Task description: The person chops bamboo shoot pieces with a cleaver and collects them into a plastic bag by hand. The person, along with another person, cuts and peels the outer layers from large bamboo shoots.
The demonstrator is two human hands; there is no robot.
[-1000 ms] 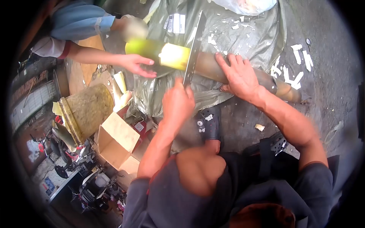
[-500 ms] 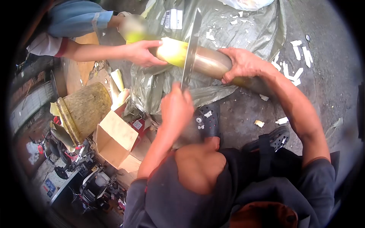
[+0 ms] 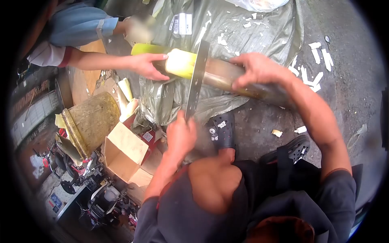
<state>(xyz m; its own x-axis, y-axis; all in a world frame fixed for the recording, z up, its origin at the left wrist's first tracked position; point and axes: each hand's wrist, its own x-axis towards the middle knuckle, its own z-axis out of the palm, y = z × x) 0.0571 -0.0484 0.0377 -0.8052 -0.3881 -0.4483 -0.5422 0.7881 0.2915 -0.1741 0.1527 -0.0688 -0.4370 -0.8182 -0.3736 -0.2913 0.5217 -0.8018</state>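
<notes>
My left hand (image 3: pixel 181 131) grips the handle of a hand saw (image 3: pixel 197 77). Its long flat metal blade lies across a thick bamboo stalk (image 3: pixel 227 75), brown and shiny to the right of the blade. On the other side of the blade is a pale, bright yellow-green stretch. Over the brown part, my right hand (image 3: pixel 261 73) holds the stalk, thumb on the near side and fingers on the far side. Another person's hand (image 3: pixel 152 66) holds the stalk to the left of the blade. The stalk's right end is blurred.
A grey-green tarp (image 3: pixel 259 36) lies under the stalk, scattered with white chips. More chips (image 3: pixel 316 56) are on the dark ground at right. An open cardboard box (image 3: pixel 125 156) and a dirty yellow bucket (image 3: pixel 95 119) stand at left. My shoe (image 3: pixel 224 131) is close below the stalk.
My left hand has pulled the saw toward my body and slightly left. The stalk has shifted a little nearer me, and the other person's hand has moved slightly down and left.
</notes>
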